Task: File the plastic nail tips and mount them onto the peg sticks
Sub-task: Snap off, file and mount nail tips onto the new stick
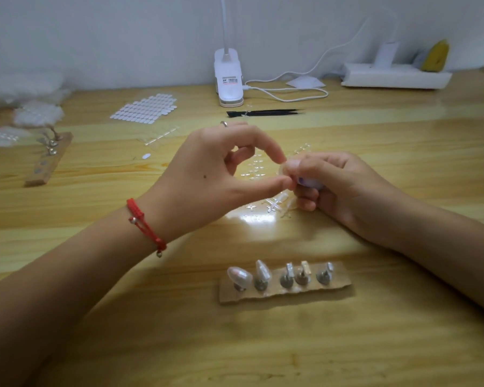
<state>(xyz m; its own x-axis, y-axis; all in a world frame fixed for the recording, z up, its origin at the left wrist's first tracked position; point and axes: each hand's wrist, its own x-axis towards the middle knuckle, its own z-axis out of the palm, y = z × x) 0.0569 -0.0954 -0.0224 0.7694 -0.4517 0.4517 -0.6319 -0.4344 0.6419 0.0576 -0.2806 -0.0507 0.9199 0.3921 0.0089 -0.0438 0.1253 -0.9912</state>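
Wooden tabletop point(375, 331) carries both hands at its middle. The left hand point(207, 174), a red cord bracelet point(146, 227) on its wrist, pinches a clear nail tip point(282, 170) between thumb and forefinger. The right hand point(341, 185) meets it, fingers curled round a small lilac object point(309, 183) that is mostly hidden. Clear sprue pieces point(274, 205) lie just beneath them. Nearer, a cardboard strip point(338, 277) holds five metal peg sticks point(287, 280) topped with tips. Black tweezers point(263, 113) and a white clip lamp point(228, 76) sit far back.
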